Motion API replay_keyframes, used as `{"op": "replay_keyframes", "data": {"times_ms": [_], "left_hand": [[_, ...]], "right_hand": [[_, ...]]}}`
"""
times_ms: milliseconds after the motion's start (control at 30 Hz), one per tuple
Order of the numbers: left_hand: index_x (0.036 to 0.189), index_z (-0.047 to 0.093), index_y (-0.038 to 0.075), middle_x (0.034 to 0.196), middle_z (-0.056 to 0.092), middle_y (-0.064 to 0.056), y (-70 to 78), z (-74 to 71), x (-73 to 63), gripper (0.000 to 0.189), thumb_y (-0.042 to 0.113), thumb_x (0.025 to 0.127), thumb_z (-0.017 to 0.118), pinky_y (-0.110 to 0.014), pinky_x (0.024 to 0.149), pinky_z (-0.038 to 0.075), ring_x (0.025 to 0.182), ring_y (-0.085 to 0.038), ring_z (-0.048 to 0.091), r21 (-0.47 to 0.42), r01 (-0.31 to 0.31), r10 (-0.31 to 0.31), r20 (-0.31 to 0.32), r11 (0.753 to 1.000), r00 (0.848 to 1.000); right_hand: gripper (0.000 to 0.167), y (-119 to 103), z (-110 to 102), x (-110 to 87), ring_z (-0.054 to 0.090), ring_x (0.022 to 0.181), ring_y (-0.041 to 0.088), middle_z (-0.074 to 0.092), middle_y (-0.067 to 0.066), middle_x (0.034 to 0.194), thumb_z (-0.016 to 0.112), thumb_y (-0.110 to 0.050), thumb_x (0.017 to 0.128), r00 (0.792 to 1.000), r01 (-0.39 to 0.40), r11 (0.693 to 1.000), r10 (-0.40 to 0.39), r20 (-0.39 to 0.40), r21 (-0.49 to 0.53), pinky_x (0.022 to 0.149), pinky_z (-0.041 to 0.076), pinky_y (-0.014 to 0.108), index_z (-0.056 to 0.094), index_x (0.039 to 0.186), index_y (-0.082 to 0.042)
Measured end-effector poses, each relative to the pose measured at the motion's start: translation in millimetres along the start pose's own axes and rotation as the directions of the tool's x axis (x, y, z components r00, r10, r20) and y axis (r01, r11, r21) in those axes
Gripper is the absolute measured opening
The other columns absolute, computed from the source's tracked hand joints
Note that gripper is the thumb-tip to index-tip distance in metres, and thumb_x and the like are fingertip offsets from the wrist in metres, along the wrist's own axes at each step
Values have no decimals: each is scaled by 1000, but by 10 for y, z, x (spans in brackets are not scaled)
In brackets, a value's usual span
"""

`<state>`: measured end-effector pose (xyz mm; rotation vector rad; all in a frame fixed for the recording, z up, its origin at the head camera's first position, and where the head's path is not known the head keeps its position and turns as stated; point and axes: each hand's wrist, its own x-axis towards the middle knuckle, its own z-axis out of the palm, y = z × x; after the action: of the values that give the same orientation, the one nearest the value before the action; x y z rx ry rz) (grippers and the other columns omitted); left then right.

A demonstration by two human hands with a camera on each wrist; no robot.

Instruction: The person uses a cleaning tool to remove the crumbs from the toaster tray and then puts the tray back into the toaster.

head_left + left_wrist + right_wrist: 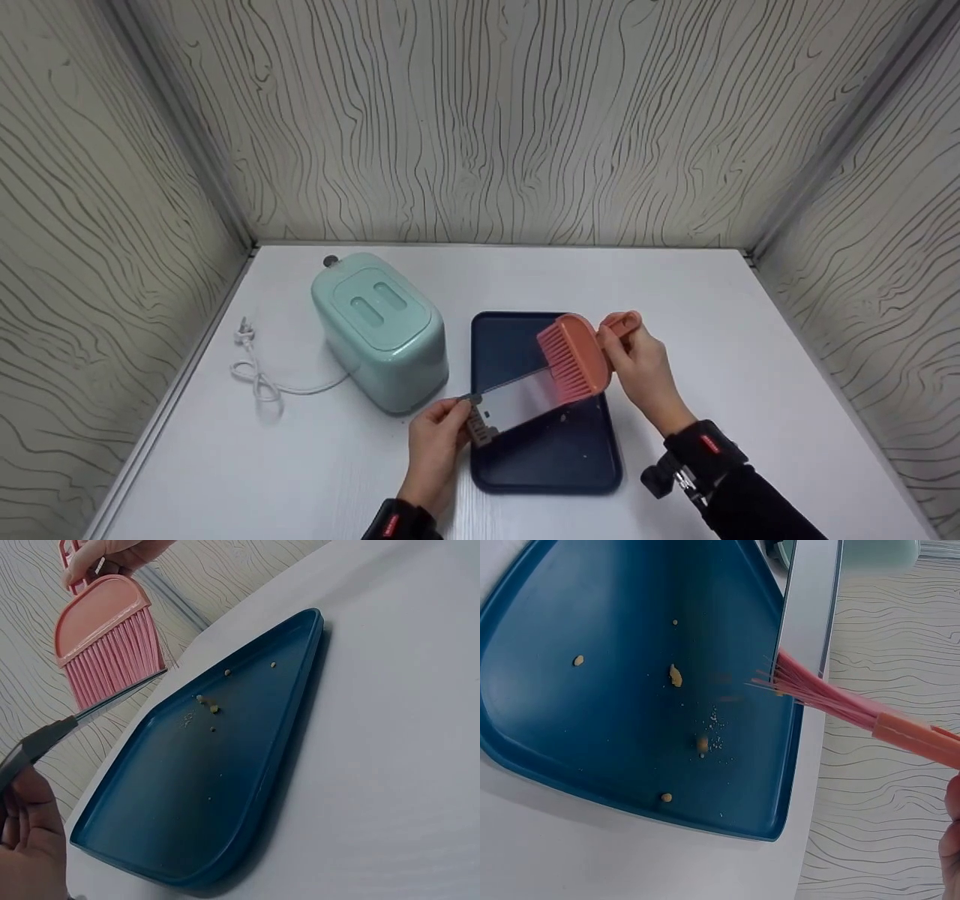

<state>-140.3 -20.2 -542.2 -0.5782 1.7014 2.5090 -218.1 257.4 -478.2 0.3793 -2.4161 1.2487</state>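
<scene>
Black sleeve (761,506) at lower right of the head view, nearest the camera, with a black wrist strap (709,454) on it; a second strap (401,523) sits on the left wrist at the bottom edge. Left hand (433,454): grip closed, thumb and fingers pinching the grey end (480,424) of a flat, shiny plate (523,401). Plate is held over a dark blue tray (547,469), slanting across it toward the right. Right hand (646,369): grip closed round the handle (624,323) of a salmon-coloured brush (591,349). Pink bristles (566,367) lie against the plate's far end, above the tray; from the right wrist their tips look bent and splayed on its surface. Tray rests flat on the white worktop (697,300). Tan crumbs (676,676) are scattered in it, with a cluster of pale specks (715,720) near one side; a brown bit (702,743) beside the cluster is blurred. Left of the tray, near but apart from it, stands a mint-green appliance (382,322) with rounded corners, two oblong recesses in its top and a small dark knob (330,261) at the back. White cord (304,391) runs from it to the left, looped, ending in a plug (244,334). Wood-grain-patterned walls (480,120) line the back and both sides.
</scene>
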Motion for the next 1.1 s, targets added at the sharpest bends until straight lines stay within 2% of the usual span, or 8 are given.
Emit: {"op": "replay_keyframes", "data": {"times_ms": [267,567,767,933,1033,1100], "left_hand": [[111,67,-5,100,68,-8,8,9,-5,28,18,97,69,-28,75,54,84,-14,63,-2,4,-4,0,1000,1000],[110,67,-5,97,67,-7,0,16,-13,26,17,96,69,-28,73,53,82,-14,61,2,18,-18,-7,1000,1000],[107,68,-4,90,65,-3,-20,13,5,25,17,94,71,-27,68,50,77,-13,57,11,22,-22,-28,1000,999],[107,68,-4,90,65,-3,-22,24,0,25,17,94,71,-27,68,49,76,-13,57,14,29,-28,-23,999,999],[107,68,-4,92,66,-4,-14,34,-12,26,18,94,71,-27,68,50,77,-14,57,17,29,-29,-16,999,999],[108,68,-4,94,66,-5,-2,40,-23,27,19,93,71,-27,68,50,78,-14,57,22,33,-33,-14,999,999]], "right_hand": [[15,10,-5,7,56,66,4,66,3,83,61,-9,102,999,30,999,-30,-12,13,57,45,19,61,113,0],[19,-53,-36,-5,61,75,6,69,8,90,59,-15,104,996,-84,996,83,7,28,62,48,20,60,117,-1],[21,-216,-30,1,59,68,8,67,9,86,57,-17,105,994,-112,985,109,25,128,58,47,21,59,118,-1],[21,-379,10,-21,57,70,9,68,9,93,59,-15,105,993,-119,977,112,46,178,59,46,22,59,121,-1],[21,-453,39,-40,59,69,10,69,10,94,58,-14,105,990,-130,961,111,89,245,58,48,23,58,122,-1],[21,-486,61,-53,61,65,12,68,10,88,57,-15,106,986,-142,947,110,126,288,56,49,24,58,122,-2]]}}
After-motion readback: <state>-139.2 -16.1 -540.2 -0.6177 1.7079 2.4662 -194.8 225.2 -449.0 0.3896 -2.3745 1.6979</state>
